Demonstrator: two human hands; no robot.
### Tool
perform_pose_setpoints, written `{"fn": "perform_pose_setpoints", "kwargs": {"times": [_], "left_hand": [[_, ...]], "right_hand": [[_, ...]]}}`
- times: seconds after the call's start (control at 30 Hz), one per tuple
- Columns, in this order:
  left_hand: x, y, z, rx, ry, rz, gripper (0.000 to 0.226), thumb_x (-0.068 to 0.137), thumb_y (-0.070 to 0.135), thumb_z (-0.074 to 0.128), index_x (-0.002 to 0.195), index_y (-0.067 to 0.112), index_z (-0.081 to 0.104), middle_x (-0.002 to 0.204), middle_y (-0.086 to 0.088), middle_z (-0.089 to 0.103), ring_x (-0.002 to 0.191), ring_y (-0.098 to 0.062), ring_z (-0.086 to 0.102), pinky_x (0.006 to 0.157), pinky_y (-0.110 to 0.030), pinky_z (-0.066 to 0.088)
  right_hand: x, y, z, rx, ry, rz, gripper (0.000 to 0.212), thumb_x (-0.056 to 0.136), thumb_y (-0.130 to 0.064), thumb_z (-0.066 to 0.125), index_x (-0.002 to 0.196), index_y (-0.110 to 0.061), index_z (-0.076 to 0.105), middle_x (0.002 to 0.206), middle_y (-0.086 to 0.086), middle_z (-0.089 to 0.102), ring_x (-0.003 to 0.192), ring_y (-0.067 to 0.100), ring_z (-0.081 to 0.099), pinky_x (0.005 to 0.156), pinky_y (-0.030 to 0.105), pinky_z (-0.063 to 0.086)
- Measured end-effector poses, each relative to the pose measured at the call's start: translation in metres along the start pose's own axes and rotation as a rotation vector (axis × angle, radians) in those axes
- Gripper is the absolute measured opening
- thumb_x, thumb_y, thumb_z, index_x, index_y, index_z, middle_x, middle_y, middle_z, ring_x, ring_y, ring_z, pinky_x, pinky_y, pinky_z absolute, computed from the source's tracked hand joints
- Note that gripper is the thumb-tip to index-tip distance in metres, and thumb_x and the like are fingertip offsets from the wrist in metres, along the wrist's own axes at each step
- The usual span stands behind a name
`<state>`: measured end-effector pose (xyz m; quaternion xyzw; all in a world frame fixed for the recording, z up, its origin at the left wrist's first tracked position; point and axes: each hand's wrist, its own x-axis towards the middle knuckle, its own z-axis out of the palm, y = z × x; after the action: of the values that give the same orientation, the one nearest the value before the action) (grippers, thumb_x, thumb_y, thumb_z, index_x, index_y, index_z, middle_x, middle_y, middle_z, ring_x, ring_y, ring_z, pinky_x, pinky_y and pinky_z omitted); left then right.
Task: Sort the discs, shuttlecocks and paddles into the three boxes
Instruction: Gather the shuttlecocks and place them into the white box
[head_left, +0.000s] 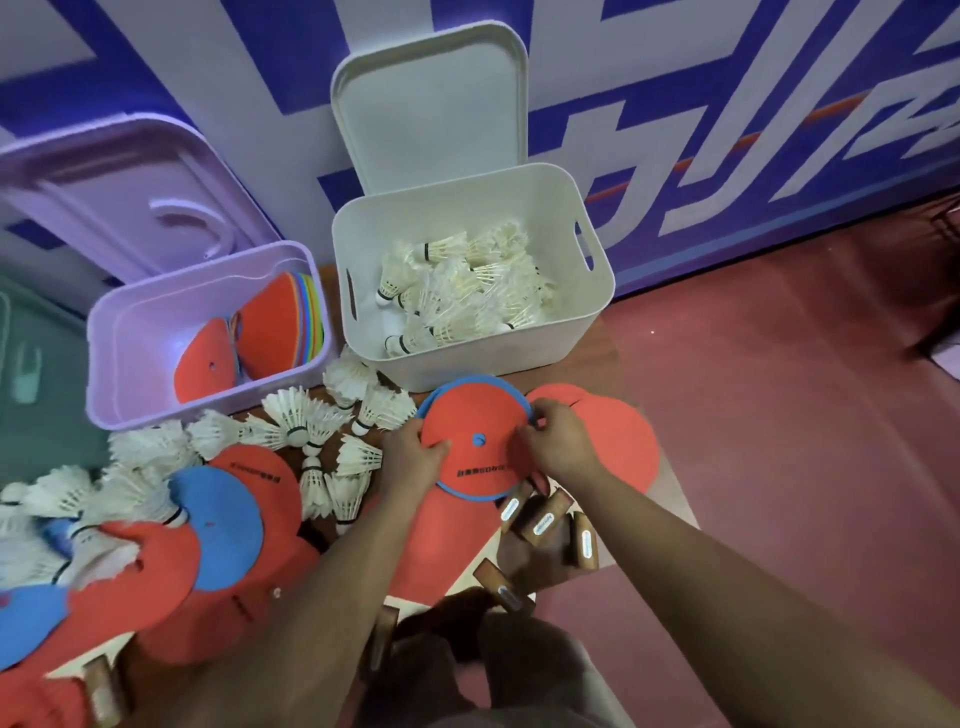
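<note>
Grip on both sides is closed: the left hand (415, 457) and the right hand (556, 441) each pinch an opposite edge of a red disc (475, 415), which sits squared on a blue disc (467, 495) whose rim shows all round it. The pair is held just in front of the white box (467, 366) of shuttlecocks (467, 291), above the paddles (545, 519) on the desk (530, 566). Whether it rests on them cannot be told. Step in hand, as judged: gathering discs into a stack. The next move calls for carrying the stack left across the loose shuttlecocks (301, 421) to the purple box (130, 364), where discs already stand, and keeping both edges pinched so the pair does not slide apart.
</note>
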<state>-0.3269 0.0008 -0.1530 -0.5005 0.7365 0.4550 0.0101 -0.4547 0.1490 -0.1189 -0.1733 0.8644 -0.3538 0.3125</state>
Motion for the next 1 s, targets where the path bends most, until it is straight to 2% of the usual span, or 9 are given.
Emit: {"fn": "perform_pose_setpoints", "kwargs": {"times": [0.1, 0.23, 0.33, 0.5, 0.57, 0.7, 0.83, 0.93, 1.0], "left_hand": [[0.011, -0.010, 0.002, 0.081, -0.009, -0.063, 0.032, 0.075, 0.024, 0.073, 0.103, 0.010, 0.066, 0.101, -0.016, 0.066, 0.100, -0.032, 0.061, 0.085, -0.038, 0.052], [0.013, -0.012, 0.003, 0.118, 0.023, -0.064, 0.027, 0.074, 0.021, 0.067, 0.099, 0.011, 0.064, 0.097, -0.012, 0.067, 0.093, -0.031, 0.062, 0.079, -0.038, 0.052], [0.007, -0.013, 0.004, 0.014, 0.050, 0.022, 0.018, 0.077, 0.012, 0.066, 0.093, 0.011, 0.060, 0.092, -0.007, 0.065, 0.085, -0.024, 0.061, 0.070, -0.032, 0.045], [-0.009, -0.015, -0.006, -0.319, -0.012, 0.012, 0.022, 0.080, 0.011, 0.063, 0.093, 0.028, 0.057, 0.096, 0.000, 0.069, 0.093, -0.021, 0.066, 0.089, -0.043, 0.052], [-0.016, -0.008, -0.019, -0.452, -0.016, -0.017, 0.026, 0.086, 0.002, 0.061, 0.095, 0.027, 0.057, 0.101, -0.006, 0.069, 0.095, -0.026, 0.066, 0.089, -0.046, 0.052], [-0.028, 0.005, -0.049, -0.710, -0.022, -0.085, 0.036, 0.088, -0.009, 0.054, 0.104, 0.023, 0.056, 0.107, -0.016, 0.064, 0.093, -0.027, 0.063, 0.085, -0.045, 0.052], [-0.038, 0.006, -0.085, -0.792, 0.036, -0.100, 0.041, 0.087, -0.008, 0.053, 0.114, 0.024, 0.055, 0.111, -0.008, 0.063, 0.093, -0.024, 0.064, 0.081, -0.041, 0.053], [-0.046, 0.003, -0.106, -0.708, 0.092, -0.082, 0.033, 0.082, 0.008, 0.061, 0.109, 0.026, 0.057, 0.115, -0.010, 0.063, 0.097, -0.025, 0.064, 0.082, -0.039, 0.054], [-0.054, 0.003, -0.125, -0.710, 0.149, -0.083, 0.033, 0.077, 0.008, 0.063, 0.103, 0.027, 0.058, 0.109, -0.010, 0.065, 0.095, -0.026, 0.064, 0.085, -0.041, 0.053]], "right_hand": [[0.017, -0.006, 0.008, -0.082, -0.025, -0.032, 0.013, 0.079, -0.004, 0.057, 0.088, 0.002, 0.064, 0.084, 0.016, 0.065, 0.081, 0.033, 0.059, 0.070, 0.039, 0.044], [0.035, -0.004, 0.016, -0.133, -0.117, 0.031, 0.006, 0.077, -0.007, 0.057, 0.082, -0.008, 0.057, 0.081, 0.009, 0.060, 0.078, 0.027, 0.055, 0.066, 0.032, 0.039], [0.040, -0.003, 0.017, -0.105, -0.117, 0.049, 0.011, 0.077, -0.010, 0.058, 0.085, -0.002, 0.060, 0.081, 0.013, 0.064, 0.078, 0.031, 0.059, 0.067, 0.038, 0.046], [0.034, -0.004, 0.014, 0.001, -0.149, 0.034, 0.012, 0.082, -0.011, 0.060, 0.071, -0.014, 0.054, 0.066, -0.002, 0.055, 0.066, 0.020, 0.053, 0.059, 0.032, 0.043], [0.029, -0.007, 0.013, 0.049, -0.177, 0.036, 0.006, 0.084, -0.018, 0.063, 0.083, -0.013, 0.059, 0.073, -0.004, 0.060, 0.072, 0.019, 0.058, 0.067, 0.033, 0.048], [0.011, -0.023, 0.018, 0.308, -0.275, 0.104, 0.039, 0.085, -0.031, 0.069, 0.118, -0.014, 0.058, 0.105, 0.001, 0.069, 0.094, 0.017, 0.069, 0.086, 0.036, 0.056], [-0.014, -0.054, 0.028, 0.552, -0.403, 0.174, 0.040, 0.086, -0.021, 0.071, 0.121, -0.014, 0.053, 0.112, 0.008, 0.068, 0.098, 0.023, 0.070, 0.087, 0.041, 0.058], [-0.025, -0.083, 0.044, 0.536, -0.418, 0.077, 0.049, 0.080, -0.018, 0.074, 0.124, -0.018, 0.052, 0.118, 0.005, 0.067, 0.104, 0.022, 0.068, 0.094, 0.047, 0.054], [-0.033, -0.105, 0.052, 0.525, -0.431, 0.009, 0.053, 0.078, -0.017, 0.073, 0.127, -0.017, 0.052, 0.120, 0.005, 0.066, 0.106, 0.020, 0.067, 0.096, 0.047, 0.053]]}}
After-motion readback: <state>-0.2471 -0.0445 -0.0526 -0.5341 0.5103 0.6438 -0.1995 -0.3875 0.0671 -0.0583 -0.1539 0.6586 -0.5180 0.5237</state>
